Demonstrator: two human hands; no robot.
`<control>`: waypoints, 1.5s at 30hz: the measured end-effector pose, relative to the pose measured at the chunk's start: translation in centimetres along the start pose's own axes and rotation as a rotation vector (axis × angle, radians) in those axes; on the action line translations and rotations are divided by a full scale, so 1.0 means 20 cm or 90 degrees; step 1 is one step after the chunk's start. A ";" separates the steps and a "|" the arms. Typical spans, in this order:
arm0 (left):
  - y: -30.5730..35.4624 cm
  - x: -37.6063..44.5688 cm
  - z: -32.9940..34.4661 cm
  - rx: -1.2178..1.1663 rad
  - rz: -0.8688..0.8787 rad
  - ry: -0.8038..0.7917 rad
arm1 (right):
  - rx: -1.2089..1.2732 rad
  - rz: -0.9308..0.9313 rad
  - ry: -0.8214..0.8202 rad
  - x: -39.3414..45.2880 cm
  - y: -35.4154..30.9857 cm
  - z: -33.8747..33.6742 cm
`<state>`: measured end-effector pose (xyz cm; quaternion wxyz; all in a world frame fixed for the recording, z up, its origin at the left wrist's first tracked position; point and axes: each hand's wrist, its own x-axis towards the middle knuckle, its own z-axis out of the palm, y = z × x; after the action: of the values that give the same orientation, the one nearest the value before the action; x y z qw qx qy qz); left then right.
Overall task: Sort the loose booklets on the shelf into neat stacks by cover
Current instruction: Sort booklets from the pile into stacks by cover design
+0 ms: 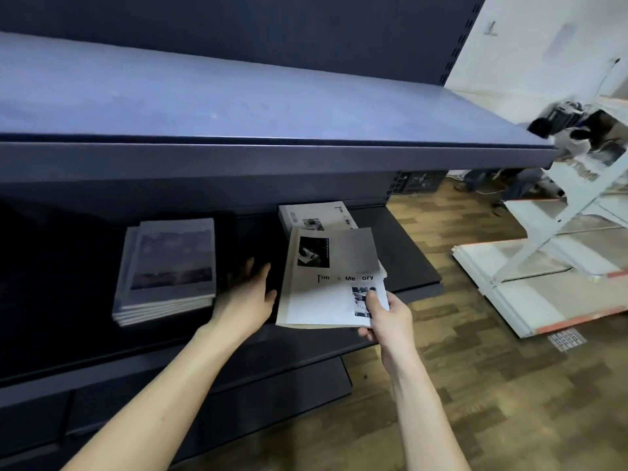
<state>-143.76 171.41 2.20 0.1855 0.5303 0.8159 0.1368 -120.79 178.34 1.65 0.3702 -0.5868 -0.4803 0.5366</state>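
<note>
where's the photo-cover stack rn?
Head view: the photo-cover stack lies on the lower shelf, left side, just left of the open left hand and apart from the white booklets.

Both bare forearms reach forward. Left hand [249, 294] is flat and relaxed, fingers straight, thumb out. Right hand [385, 317] pinches, thumb on top, fingers curled beneath.

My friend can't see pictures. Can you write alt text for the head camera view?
A right hand pinches the corner of a white booklet printed with black-and-white photos, over a dark metal shelf. The open left hand reaches between it and a neat stack of grey landscape-cover booklets.
</note>
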 end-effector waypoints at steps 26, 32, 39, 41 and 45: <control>0.50 0.16 0.21 0.056 -0.221 0.051 | -0.570 -0.281 -0.279 0.71 -0.06 -0.23; 0.47 0.23 0.20 0.034 -0.237 0.054 | -0.593 -0.309 -0.216 0.73 -0.01 -0.20; 0.45 0.29 0.18 0.014 -0.231 0.068 | -0.570 -0.293 -0.236 0.78 -0.02 -0.17; 0.44 0.30 0.18 0.010 -0.223 0.070 | -0.563 -0.287 -0.239 0.79 -0.03 -0.15; 0.43 0.32 0.19 0.008 -0.213 0.075 | -0.524 -0.273 -0.263 0.79 -0.04 -0.12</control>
<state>-137.34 180.78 1.47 0.1544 0.3795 0.9029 0.1298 -119.04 193.95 -1.59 0.1073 -0.4543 -0.8246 0.3194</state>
